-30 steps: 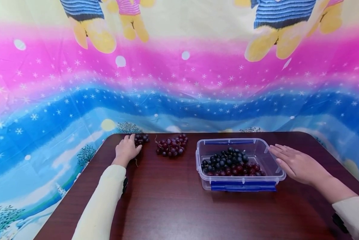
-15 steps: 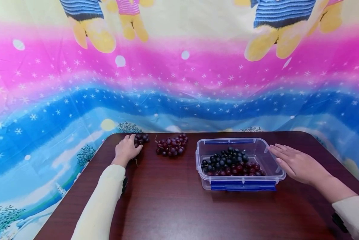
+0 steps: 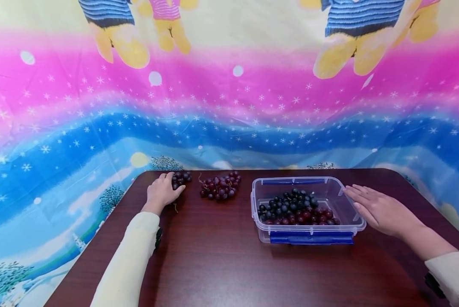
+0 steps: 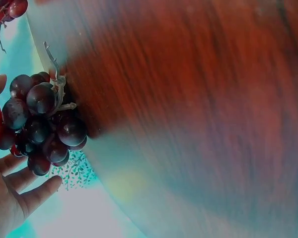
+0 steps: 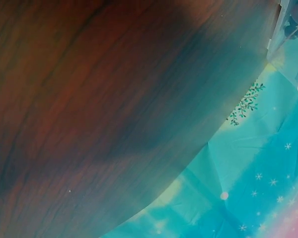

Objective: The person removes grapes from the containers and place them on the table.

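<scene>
Grapes sit in the box — the job looks partly done.
The left bunch and middle bunch are out on the table. The left hand has loose, spread fingers around the left bunch; the right hand — fingers straight — grips nothing beside the box.

A glossy, dark reddish-brown wooden table stands in front of me, its far corners rounded. Behind it hangs a printed cloth, a bit creased, going from cream through bright pink to blue. Across the top I see printed figures with yellow legs and striped shirts. White snowflakes are scattered over the pink and blue, and down at the left there's a leafy tree, with a pale yellow disc higher up.
</scene>
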{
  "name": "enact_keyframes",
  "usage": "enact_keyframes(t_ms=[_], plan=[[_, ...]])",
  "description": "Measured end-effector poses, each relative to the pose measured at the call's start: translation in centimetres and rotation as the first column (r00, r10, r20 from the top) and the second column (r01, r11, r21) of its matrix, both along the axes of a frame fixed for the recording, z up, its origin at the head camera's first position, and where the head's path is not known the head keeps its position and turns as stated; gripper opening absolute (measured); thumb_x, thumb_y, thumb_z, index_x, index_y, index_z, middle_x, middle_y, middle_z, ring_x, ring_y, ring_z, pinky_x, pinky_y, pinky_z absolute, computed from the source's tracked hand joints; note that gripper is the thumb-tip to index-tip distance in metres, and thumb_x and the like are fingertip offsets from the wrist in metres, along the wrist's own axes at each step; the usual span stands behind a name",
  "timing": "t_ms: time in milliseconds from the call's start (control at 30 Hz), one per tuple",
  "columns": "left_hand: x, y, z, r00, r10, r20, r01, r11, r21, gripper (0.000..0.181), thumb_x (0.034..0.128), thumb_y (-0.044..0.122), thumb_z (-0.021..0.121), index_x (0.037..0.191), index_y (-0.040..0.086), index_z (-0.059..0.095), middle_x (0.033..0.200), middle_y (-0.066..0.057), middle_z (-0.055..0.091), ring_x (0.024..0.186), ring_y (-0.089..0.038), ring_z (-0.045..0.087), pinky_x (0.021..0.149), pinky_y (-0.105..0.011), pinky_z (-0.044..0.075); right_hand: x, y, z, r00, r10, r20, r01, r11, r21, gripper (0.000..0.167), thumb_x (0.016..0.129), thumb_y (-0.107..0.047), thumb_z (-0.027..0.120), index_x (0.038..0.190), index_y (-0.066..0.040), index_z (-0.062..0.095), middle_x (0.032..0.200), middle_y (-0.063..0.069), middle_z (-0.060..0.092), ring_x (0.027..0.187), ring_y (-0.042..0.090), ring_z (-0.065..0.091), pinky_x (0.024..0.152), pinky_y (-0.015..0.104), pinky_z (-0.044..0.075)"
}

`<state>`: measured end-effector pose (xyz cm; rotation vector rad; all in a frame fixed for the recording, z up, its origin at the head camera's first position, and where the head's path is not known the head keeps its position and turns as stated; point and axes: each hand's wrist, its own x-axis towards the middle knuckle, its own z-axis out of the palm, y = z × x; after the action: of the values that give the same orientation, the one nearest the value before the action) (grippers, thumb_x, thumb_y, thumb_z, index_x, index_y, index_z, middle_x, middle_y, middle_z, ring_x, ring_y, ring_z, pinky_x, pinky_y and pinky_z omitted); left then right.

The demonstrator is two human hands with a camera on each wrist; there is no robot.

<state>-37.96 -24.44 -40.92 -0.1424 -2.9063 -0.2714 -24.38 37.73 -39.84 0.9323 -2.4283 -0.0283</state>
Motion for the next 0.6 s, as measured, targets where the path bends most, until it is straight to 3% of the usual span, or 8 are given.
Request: enact_keyframes(t_ms=[300,467,600], plan=[[0.33,-0.03,0.26,1.0,-0.006,-0.02,0.006,1.0,-0.018,0.076,0.0914,0.052,0.058,0.144,-0.001,0.041,0.138,-0.029,0.045,0.116,-0.047,0.051,0.089,-0.062,0.044,-0.07,0.09,-0.03,1.0,0.014,-0.012,-0.014,1.0,-0.005,0.047,0.097,-0.022,0.055,0.141,-0.005,0.05,0.129,0.024,0.057,0.142,0.003,0.014,0.113,0.018,0.004],[0.54,-0.07,0.54,0.999,-0.02,-0.04,0.019,0.999,-0.026,0.076,0.0913,0.053,0.058,0.144,0.0,0.041,0.138,-0.029,0.045,0.116,-0.046,0.051,0.088,-0.062,0.045,-0.09,0.12,-0.11,1.0,0.014,-0.017,-0.014,1.0,-0.008,0.047,0.099,-0.023,0.053,0.142,-0.006,0.049,0.129,0.023,0.057,0.141,0.013,0.027,0.113,0.018,0.005],[0.69,-0.04,0.89,0.998,-0.037,-0.044,0.036,0.999,-0.032,0.076,0.0914,0.054,0.057,0.144,0.0,0.041,0.138,-0.028,0.045,0.116,-0.045,0.051,0.087,-0.062,0.046,-0.05,0.14,-0.12,1.0,0.014,-0.015,-0.015,1.0,-0.011,0.047,0.098,-0.023,0.053,0.142,-0.005,0.05,0.129,0.023,0.057,0.142,0.012,0.026,0.113,0.018,0.005]])
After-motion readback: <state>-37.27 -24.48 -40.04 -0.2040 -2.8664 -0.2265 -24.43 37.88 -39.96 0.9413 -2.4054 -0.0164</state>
